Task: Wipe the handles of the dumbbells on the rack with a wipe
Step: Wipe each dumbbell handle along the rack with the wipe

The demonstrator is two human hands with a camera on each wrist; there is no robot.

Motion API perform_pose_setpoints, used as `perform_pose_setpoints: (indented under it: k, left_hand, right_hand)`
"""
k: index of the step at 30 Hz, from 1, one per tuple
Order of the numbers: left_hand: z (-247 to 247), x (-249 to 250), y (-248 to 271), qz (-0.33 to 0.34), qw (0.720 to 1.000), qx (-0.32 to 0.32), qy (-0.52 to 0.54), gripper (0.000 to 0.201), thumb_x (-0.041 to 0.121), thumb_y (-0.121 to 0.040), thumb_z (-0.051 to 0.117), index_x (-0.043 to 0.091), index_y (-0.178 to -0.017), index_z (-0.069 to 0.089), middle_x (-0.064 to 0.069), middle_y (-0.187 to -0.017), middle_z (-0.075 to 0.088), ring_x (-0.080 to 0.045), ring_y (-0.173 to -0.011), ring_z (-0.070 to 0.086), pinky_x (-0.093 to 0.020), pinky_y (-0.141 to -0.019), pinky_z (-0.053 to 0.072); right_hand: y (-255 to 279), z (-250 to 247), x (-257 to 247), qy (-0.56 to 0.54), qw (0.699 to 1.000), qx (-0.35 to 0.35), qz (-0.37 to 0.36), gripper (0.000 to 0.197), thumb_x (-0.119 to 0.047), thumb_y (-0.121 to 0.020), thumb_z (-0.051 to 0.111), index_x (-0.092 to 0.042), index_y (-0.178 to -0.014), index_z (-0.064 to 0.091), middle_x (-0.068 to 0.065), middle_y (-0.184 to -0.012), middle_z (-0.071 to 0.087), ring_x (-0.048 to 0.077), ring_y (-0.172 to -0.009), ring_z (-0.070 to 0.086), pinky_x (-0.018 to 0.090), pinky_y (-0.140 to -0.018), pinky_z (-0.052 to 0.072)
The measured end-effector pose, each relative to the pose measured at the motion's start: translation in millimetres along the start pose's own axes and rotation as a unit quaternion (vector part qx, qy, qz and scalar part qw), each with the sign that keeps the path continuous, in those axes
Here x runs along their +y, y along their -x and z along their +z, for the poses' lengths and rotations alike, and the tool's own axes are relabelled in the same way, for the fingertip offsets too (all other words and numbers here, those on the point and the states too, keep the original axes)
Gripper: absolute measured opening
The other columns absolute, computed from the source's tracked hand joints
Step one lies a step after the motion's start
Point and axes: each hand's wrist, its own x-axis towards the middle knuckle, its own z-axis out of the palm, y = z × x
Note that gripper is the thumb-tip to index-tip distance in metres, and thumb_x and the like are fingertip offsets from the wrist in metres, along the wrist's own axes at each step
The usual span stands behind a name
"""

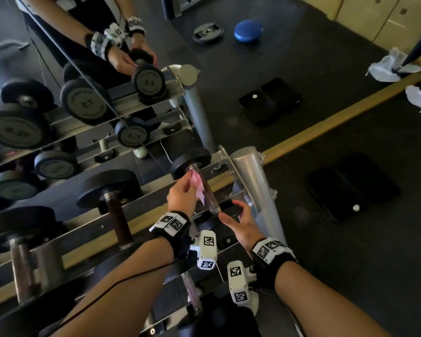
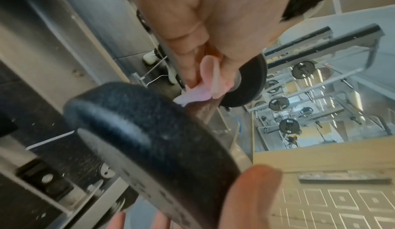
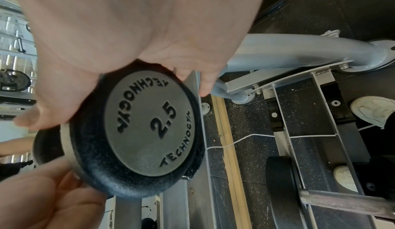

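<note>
A small 2.5 dumbbell [image 1: 210,194] lies at the right end of the rack's top rail [image 1: 141,222], its dark handle pointing towards the mirror. My left hand [image 1: 188,184] pinches a pink wipe [image 1: 199,190] against the far part of the handle, beside the far head [image 1: 190,162]. In the left wrist view the wipe [image 2: 203,85] is folded between my fingers [image 2: 188,67] on the handle. My right hand [image 1: 233,211] grips the near head [image 3: 149,124] around its rim, the thumb [image 3: 42,199] on one side and the fingers [image 3: 205,87] on the other.
Larger dumbbells [image 1: 114,200] sit to the left on the same rail, and another [image 1: 192,295] on the lower tier under my wrists. A mirror [image 1: 83,98] backs the rack. The grey rack post [image 1: 253,181] stands just right of my right hand. Black mats [image 1: 350,188] lie on the floor.
</note>
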Motion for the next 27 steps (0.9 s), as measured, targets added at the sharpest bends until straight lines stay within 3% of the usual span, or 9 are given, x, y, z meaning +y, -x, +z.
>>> perform_pose_setpoints:
  k: [4, 7, 10, 11, 15, 19, 22, 25, 27]
  left_hand:
    - [4, -5, 3, -0.023, 1.000, -0.002, 0.013, 0.039, 0.031, -0.097, 0.058, 0.033, -0.136, 0.058, 0.005, -0.117, 0.069, -0.007, -0.096, 0.062, -0.019, -0.084, 0.044]
    - [6, -5, 8, -0.040, 0.999, -0.003, 0.006, 0.039, 0.023, -0.093, 0.064, 0.033, -0.130, 0.062, 0.011, -0.099, 0.068, 0.004, -0.080, 0.057, -0.012, -0.076, 0.040]
    - [10, -10, 21, -0.025, 0.999, -0.027, -0.020, 0.036, 0.014, -0.093, 0.063, 0.033, -0.123, 0.067, 0.014, -0.084, 0.067, 0.001, -0.079, 0.061, -0.004, -0.067, 0.043]
    - [11, -12, 26, -0.017, 0.999, -0.044, -0.028, 0.034, 0.011, -0.093, 0.062, 0.030, -0.120, 0.069, 0.011, -0.084, 0.069, 0.000, -0.077, 0.063, -0.005, -0.064, 0.046]
    - [10, -14, 40, 0.020, 0.988, -0.104, -0.110, 0.032, 0.008, -0.091, 0.063, 0.028, -0.114, 0.074, 0.011, -0.099, 0.068, -0.011, -0.095, 0.063, -0.023, -0.091, 0.048]
    - [-8, -14, 29, -0.029, 0.999, -0.033, -0.026, 0.020, 0.020, -0.091, 0.065, 0.031, -0.102, 0.076, 0.012, -0.094, 0.073, -0.010, -0.088, 0.068, -0.022, -0.083, 0.053]
    - [-11, -10, 17, -0.036, 0.999, 0.016, 0.025, 0.030, 0.029, -0.095, 0.058, 0.038, -0.121, 0.068, 0.013, -0.096, 0.069, 0.001, -0.078, 0.063, -0.010, -0.066, 0.047]
    - [6, 0, 18, -0.025, 0.996, -0.029, 0.078, 0.029, 0.028, -0.098, 0.056, 0.025, -0.125, 0.066, -0.005, -0.109, 0.073, -0.022, -0.100, 0.069, -0.033, -0.090, 0.054]
    - [14, -2, 24, -0.028, 0.995, -0.050, 0.084, 0.028, 0.026, -0.099, 0.055, 0.019, -0.123, 0.067, -0.011, -0.113, 0.072, -0.028, -0.104, 0.068, -0.041, -0.095, 0.054]
  right_hand:
    - [1, -1, -2, -0.005, 1.000, -0.003, 0.001, 0.112, -0.075, -0.047, 0.085, -0.031, -0.138, 0.035, 0.007, -0.136, 0.055, 0.023, -0.125, 0.054, 0.049, -0.112, 0.040]
    - [0, -2, -4, -0.004, 1.000, -0.012, 0.011, 0.113, -0.075, -0.047, 0.084, -0.034, -0.139, 0.034, 0.009, -0.137, 0.054, 0.027, -0.126, 0.054, 0.051, -0.112, 0.040]
    - [0, -3, -4, -0.005, 1.000, -0.015, 0.016, 0.113, -0.076, -0.044, 0.084, -0.036, -0.138, 0.035, 0.008, -0.132, 0.058, 0.026, -0.121, 0.058, 0.051, -0.109, 0.043]
    - [0, -4, -4, -0.002, 1.000, -0.013, 0.016, 0.113, -0.076, -0.045, 0.084, -0.036, -0.138, 0.035, 0.008, -0.133, 0.057, 0.027, -0.121, 0.058, 0.051, -0.109, 0.044]
    - [2, -4, -6, 0.018, 1.000, -0.012, 0.013, 0.109, -0.078, -0.048, 0.081, -0.039, -0.138, 0.035, 0.002, -0.130, 0.059, 0.016, -0.115, 0.059, 0.045, -0.108, 0.045]
    - [0, -6, -6, 0.038, 0.999, -0.014, 0.017, 0.108, -0.079, -0.048, 0.082, -0.038, -0.136, 0.035, 0.004, -0.131, 0.059, 0.020, -0.117, 0.060, 0.048, -0.107, 0.046]
    - [-1, -6, -5, 0.038, 0.999, -0.010, 0.017, 0.113, -0.081, -0.045, 0.081, -0.035, -0.138, 0.035, 0.006, -0.131, 0.059, 0.024, -0.117, 0.060, 0.050, -0.107, 0.045]
    - [-1, -5, -6, 0.037, 0.999, -0.004, 0.010, 0.114, -0.081, -0.043, 0.081, -0.035, -0.137, 0.036, 0.002, -0.129, 0.060, 0.017, -0.115, 0.059, 0.045, -0.108, 0.044]
    - [0, -4, -6, 0.029, 1.000, 0.001, 0.007, 0.114, -0.079, -0.043, 0.082, -0.034, -0.136, 0.037, 0.002, -0.128, 0.060, 0.016, -0.116, 0.059, 0.043, -0.109, 0.044]
